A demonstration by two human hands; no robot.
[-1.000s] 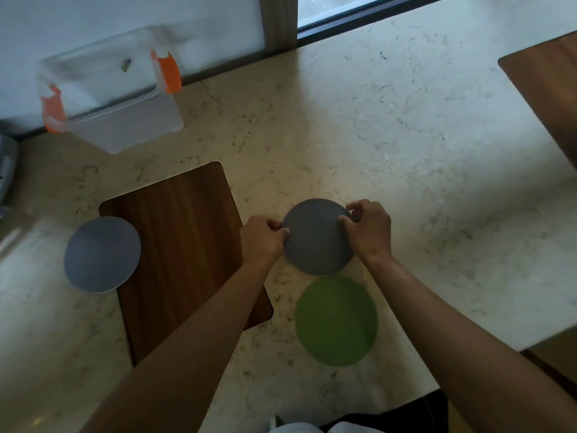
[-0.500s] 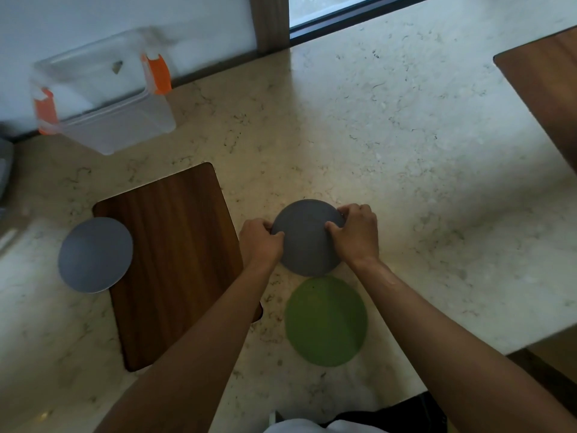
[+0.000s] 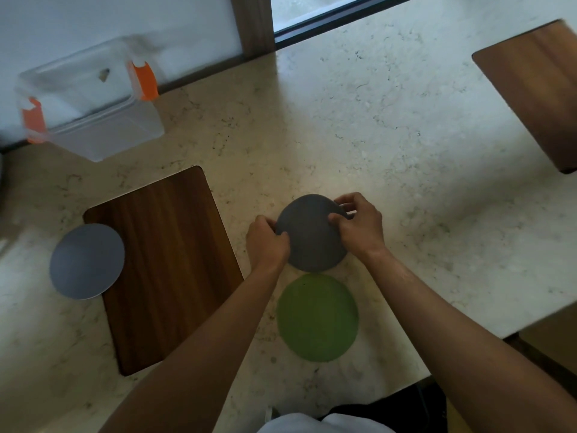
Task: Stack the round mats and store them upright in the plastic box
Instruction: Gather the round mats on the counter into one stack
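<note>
Both hands have tightened on the dark grey round mat [image 3: 312, 235] since the earlier frames: the right hand [image 3: 362, 225] now has its thumb pressed over the mat's top face and its fingers curled past the far edge, where before it only touched the rim. The left hand [image 3: 267, 242] pinches the opposite edge, thumb on top. Whether the mat has cleared the pale marble worktop [image 3: 390, 145] I cannot tell, but its far edge looks slightly raised. This reads as the first pick-up of the stacking step.

Just nearer the person than the dark mat lies the green round mat [image 3: 317, 317], flat and untouched; it seems the likely place to lay the dark one down. Well to the left of the dark mat, a light blue-grey round mat [image 3: 86, 260] overlaps the left edge of a dark wooden board [image 3: 168, 254]. Beyond that board, away from the person, the clear plastic box with orange clips [image 3: 90, 110] stands open and looks empty, so nothing is stored yet.
</note>
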